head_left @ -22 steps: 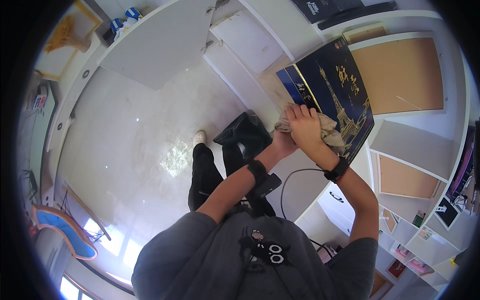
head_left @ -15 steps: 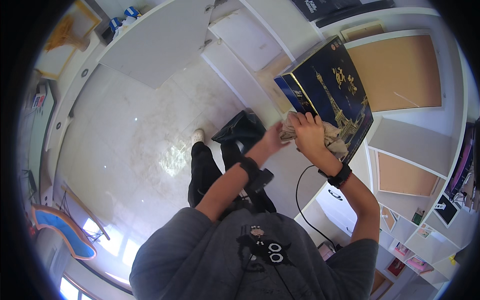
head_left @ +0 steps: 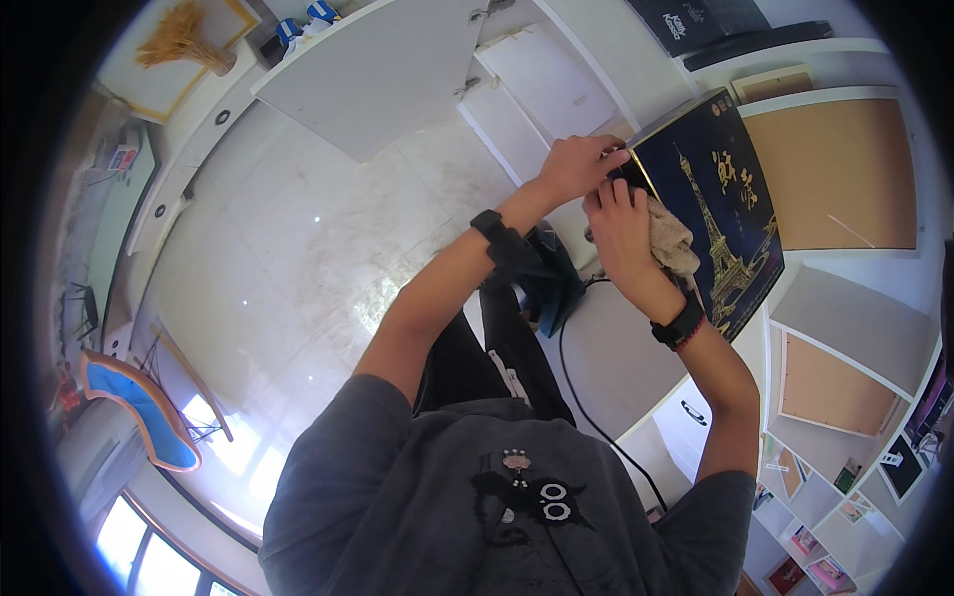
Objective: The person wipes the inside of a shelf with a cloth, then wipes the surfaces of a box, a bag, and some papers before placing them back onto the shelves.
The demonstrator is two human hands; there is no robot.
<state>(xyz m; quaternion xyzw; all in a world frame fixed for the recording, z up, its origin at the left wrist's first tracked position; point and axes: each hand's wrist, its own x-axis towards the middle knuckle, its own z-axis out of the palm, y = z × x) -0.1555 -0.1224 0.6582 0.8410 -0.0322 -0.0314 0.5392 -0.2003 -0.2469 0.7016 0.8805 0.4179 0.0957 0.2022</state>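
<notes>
A large dark blue box [head_left: 701, 204] with a gold tower drawing stands tilted in view on the right. My left hand [head_left: 578, 167] grips the box's far left edge, its fingers bent around the corner. A crumpled beige cloth [head_left: 672, 238] lies against the near left side of the box. My right hand [head_left: 623, 233] presses this cloth to the box, with the fingers bent over it. Part of the cloth is hidden under that hand.
White cabinet shelving [head_left: 840, 308] with cork-brown backs curves along the right. An open cabinet door [head_left: 378, 74] extends at the top. Below my left forearm hangs a dark green bag [head_left: 555, 283]. A black cable [head_left: 586, 412] runs beside my body. A blue-topped stool [head_left: 139, 407] stands at left.
My left hand has moved away from beside the cloth, forward and right, onto the box's far left edge. My right hand stays on the cloth. The whole view has shifted slightly.
</notes>
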